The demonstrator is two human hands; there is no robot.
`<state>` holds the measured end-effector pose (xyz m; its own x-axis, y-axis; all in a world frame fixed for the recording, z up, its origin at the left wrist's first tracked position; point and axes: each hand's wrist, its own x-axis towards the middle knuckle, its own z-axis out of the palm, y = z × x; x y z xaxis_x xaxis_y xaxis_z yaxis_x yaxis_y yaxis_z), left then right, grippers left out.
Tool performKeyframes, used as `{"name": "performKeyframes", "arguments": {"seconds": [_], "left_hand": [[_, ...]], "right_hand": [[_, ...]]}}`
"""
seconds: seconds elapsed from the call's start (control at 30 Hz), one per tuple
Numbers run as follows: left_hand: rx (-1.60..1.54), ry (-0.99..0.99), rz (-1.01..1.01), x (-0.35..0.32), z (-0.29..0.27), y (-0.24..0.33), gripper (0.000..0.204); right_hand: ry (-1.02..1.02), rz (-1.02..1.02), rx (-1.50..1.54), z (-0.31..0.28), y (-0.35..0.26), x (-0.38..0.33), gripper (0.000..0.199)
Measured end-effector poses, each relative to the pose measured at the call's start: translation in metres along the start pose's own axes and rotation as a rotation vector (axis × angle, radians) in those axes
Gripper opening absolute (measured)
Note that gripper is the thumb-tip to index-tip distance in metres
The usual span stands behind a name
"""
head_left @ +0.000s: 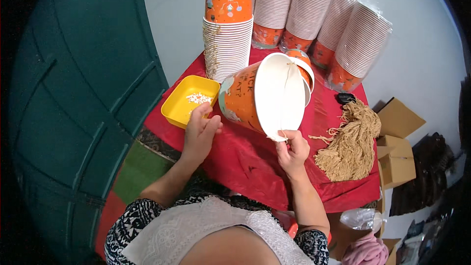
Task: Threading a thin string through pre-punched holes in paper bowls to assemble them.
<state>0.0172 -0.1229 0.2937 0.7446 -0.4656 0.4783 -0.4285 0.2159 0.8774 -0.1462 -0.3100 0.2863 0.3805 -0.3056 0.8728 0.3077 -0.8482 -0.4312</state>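
Door: dark green panelled door fills the far left, well apart from my work.
Tray: yellow tray sits on the red tablecloth just beside my left hand, holding a small heap of white beads; I judge it is placed there so the beads are within short reach.
Left hand: my left hand rests at the tray's near rim, palm down, fingers loosely curled and slightly apart, clamped on nothing that I can see; whether a bead sits under the fingertips I cannot tell. Forearm rises from the lower edge, wrist straight.
Stack: tall stack of nested cups stands behind the tray, one orange printed cup on top.
Bucket: orange paper bucket lies tipped on its side on the cloth, white inside turned toward me, a thin tan cord running across its mouth.
Right hand: my right hand pinches the bucket's lower rim, thumb and fingers closed together on it; this probably keeps it tilted and steady. Wrist bent upward.
Sleeved stacks: wrapped cup stacks lean against the wall behind.
Cords: bundle of tan cords lies right of my right hand, near.
Boxes: cardboard boxes at far right.
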Motion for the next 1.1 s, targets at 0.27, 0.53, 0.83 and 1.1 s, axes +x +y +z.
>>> {"name": "performKeyframes", "arguments": {"seconds": [0.27, 0.53, 0.83, 1.1], "left_hand": [[-0.732, -0.111, -0.372, 0.005, 0.023, 0.029, 0.022], [-0.111, 0.127, 0.263, 0.048, -0.024, 0.07, 0.007], [0.929, 0.376, 0.83, 0.169, -0.124, 0.155, 0.006], [0.599, 0.355, 0.692, 0.316, -0.145, 0.158, 0.015]], "right_hand": [[-0.011, 0.156, 0.254, 0.008, 0.003, -0.017, 0.012], [-0.15, 0.292, 0.456, 0.01, 0.0, -0.008, 0.044], [-0.21, 0.223, 0.215, 0.004, 0.008, -0.002, 0.029], [-0.205, 0.157, 0.092, 0.005, 0.012, -0.002, 0.025]]}}
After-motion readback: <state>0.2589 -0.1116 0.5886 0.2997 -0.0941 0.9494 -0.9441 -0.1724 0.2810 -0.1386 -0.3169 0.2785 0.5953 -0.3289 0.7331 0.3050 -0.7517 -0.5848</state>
